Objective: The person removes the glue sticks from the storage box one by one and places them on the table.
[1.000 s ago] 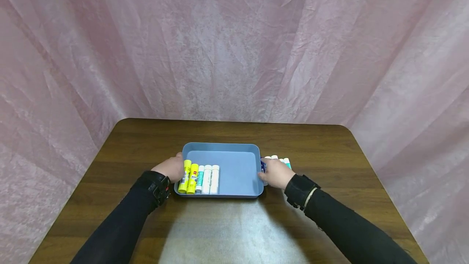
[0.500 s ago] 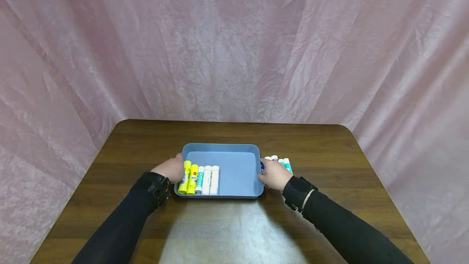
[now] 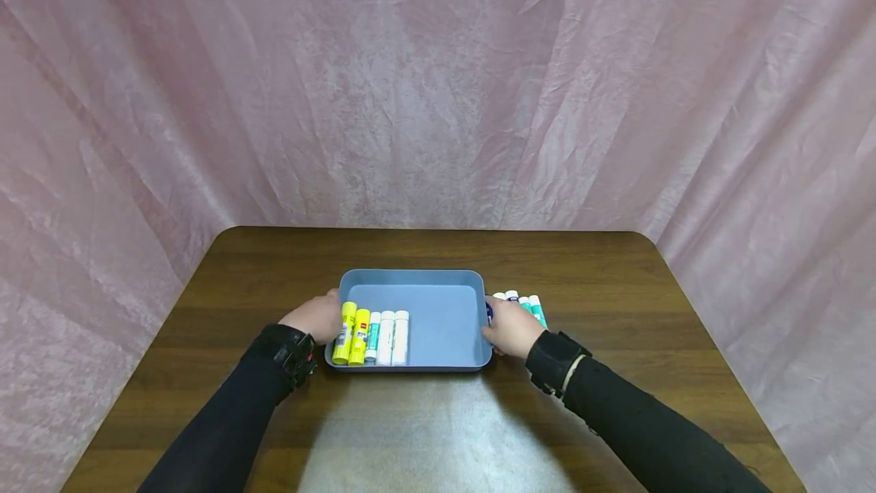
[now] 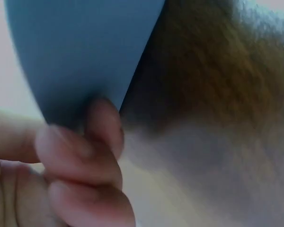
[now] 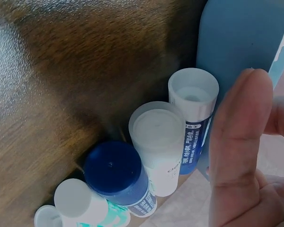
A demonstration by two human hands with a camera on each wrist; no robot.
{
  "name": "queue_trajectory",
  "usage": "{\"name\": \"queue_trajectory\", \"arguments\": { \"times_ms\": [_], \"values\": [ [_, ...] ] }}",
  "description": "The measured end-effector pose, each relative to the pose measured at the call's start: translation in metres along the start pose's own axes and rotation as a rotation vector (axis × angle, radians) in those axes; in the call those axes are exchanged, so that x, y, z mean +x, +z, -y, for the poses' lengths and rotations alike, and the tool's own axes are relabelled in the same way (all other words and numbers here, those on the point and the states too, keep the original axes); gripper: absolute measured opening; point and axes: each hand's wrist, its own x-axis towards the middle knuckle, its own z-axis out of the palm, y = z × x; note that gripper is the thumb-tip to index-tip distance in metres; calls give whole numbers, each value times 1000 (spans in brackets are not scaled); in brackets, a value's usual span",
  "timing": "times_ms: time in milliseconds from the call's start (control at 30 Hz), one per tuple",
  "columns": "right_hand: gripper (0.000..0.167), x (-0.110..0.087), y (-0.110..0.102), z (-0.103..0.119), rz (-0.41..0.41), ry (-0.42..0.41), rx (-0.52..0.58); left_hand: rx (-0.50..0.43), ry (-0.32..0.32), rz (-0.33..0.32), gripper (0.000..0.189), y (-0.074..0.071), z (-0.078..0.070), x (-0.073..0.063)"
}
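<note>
A shallow blue tray (image 3: 445,318) stands on the table. Along its left side several glue sticks lie in a row: yellow ones (image 3: 360,337), a teal-and-white one (image 3: 372,336) and white ones (image 3: 386,338). My left hand (image 3: 316,318) grips the tray's left side, its fingertips curled against the blue wall in the left wrist view. At the opposite side, my right hand (image 3: 513,327) holds the right wall by its rim, one finger (image 5: 241,127) along the outside. Beside that finger stands a navy glue stick with a white cap (image 5: 194,94).
More glue sticks (image 3: 536,309) line up just right of the tray, partly hidden by my right hand. Among them are a white one (image 5: 158,137) and a navy-capped one (image 5: 112,168). Brown table (image 3: 424,248) surrounds the tray, with a pink curtain (image 3: 424,97) behind.
My right hand has shifted slightly left and closer against the tray's side. The left hand, tray and glue sticks hold their places, while the head view has tilted a little.
</note>
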Motion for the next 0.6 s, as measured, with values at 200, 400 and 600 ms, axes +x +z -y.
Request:
{"name": "queue_trajectory", "arguments": {
  "times_ms": [200, 400, 600],
  "values": [
    [58, 0, 0, -1, -6, 0, -5, 84, 21, -148, 56, -4, -9, -7],
    [58, -1, 1, -1, -3, -3, -9, 159, 76, -203, 57, -2, -21, -12],
    [59, -2, 2, 0, 8, 2, 9, 224, 95, -174, 55, 2, -25, -11]
  ]
}}
